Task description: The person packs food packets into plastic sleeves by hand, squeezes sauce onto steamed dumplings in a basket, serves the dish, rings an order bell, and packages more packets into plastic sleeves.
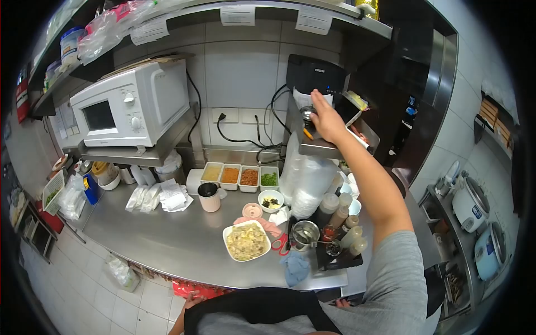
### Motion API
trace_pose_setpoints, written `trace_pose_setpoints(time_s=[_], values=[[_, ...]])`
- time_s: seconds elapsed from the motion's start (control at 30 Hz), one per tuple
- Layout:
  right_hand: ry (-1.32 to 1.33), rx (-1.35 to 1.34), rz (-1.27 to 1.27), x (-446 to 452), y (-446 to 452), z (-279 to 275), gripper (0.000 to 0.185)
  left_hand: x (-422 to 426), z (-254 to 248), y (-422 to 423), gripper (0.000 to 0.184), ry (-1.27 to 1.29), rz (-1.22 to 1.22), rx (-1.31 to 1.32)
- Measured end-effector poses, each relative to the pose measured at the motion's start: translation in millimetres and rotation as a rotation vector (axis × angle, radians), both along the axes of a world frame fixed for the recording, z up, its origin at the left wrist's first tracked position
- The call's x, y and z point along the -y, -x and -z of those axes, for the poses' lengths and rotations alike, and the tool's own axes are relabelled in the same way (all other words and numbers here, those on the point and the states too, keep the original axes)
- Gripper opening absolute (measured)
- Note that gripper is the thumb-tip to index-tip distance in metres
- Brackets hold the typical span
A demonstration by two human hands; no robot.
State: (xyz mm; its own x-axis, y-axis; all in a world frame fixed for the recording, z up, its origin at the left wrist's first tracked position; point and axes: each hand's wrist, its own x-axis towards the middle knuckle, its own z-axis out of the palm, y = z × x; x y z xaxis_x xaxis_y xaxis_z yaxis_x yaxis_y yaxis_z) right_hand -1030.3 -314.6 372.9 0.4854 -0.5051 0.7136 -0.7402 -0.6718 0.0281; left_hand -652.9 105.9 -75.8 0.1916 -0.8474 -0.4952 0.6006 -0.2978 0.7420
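My right hand (328,118) reaches up to a small metal shelf, fingers stretched out and held together, with nothing seen in it. Beside its thumb sits a round silver object (307,113), possibly a bell, and an orange-tipped item (307,133). Behind the fingers, white paper (304,99) hangs from a black Epson printer (316,72). Low at my waist, my left hand (194,300) is partly seen by the counter's front edge; its fingers are too unclear to read. On the counter stands a square white dish (246,241) of creamy, yellowish food.
Near the dish are red scissors (281,244), a metal pot (305,233), a blue cloth (295,268) and several sauce bottles (339,216). Topping tubs (248,177) line the wall. A white microwave (134,106) stands on a raised shelf at left.
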Motion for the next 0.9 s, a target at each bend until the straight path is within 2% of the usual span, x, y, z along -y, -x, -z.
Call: trace_pose_setpoints(time_s=[0.03,0.07,0.1,0.17,0.2,0.33,0.43,0.47,0.57,0.7,0.83,0.9], values=[[0.04,0.006,-0.029,-1.1,1.8,-0.2,0.061,-1.9,0.2,-6.6,0.017,-0.01,0.013,0.007],[-0.141,-0.053,0.001,4.6,4.9,2.2,0.06,-2.7,3.2,-12.9,0.017,-0.016,0.02,0.015],[-0.156,-0.046,0.04,1.4,3.6,-0.6,0.059,-3.0,5.4,-20.0,0.018,-0.024,0.023,0.024],[-0.05,0.018,-0.009,-8.7,1.5,-1.7,0.057,-4.4,8.9,-34.4,0.018,-0.045,0.019,0.04],[-0.082,-0.056,0.01,4.5,6.9,2.2,0.058,-5.4,10.9,-41.0,0.018,-0.055,0.014,0.047],[-0.087,-0.005,0.042,7.0,9.3,2.9,0.061,-11.7,15.4,-62.8,0.018,-0.092,-0.005,0.078],[0.022,-0.003,0.053,-3.6,1.8,-1.3,0.064,-19.5,17.6,-71.1,0.019,-0.111,-0.028,0.099],[-0.036,0.124,0.032,-10.5,-2.2,-1.4,0.066,-21.8,19.1,-72.0,0.019,-0.116,-0.033,0.105],[-0.046,0.189,-0.017,-19.5,-5.7,-4.6,0.063,-29.4,20.2,-70.0,0.019,-0.126,-0.052,0.114],[-0.063,0.019,0.09,-4.3,4.4,-1.2,0.063,-41.7,19.3,-64.4,0.019,-0.134,-0.083,0.13],[-0.02,0.136,0.044,-9.1,0.6,0.6,0.066,-55.1,19.7,-56.8,0.02,-0.148,-0.113,0.144],[-0.102,0.041,0.11,-16.4,0.6,-7.0,0.069,-62.3,21.2,-54.0,0.02,-0.155,-0.131,0.152]])
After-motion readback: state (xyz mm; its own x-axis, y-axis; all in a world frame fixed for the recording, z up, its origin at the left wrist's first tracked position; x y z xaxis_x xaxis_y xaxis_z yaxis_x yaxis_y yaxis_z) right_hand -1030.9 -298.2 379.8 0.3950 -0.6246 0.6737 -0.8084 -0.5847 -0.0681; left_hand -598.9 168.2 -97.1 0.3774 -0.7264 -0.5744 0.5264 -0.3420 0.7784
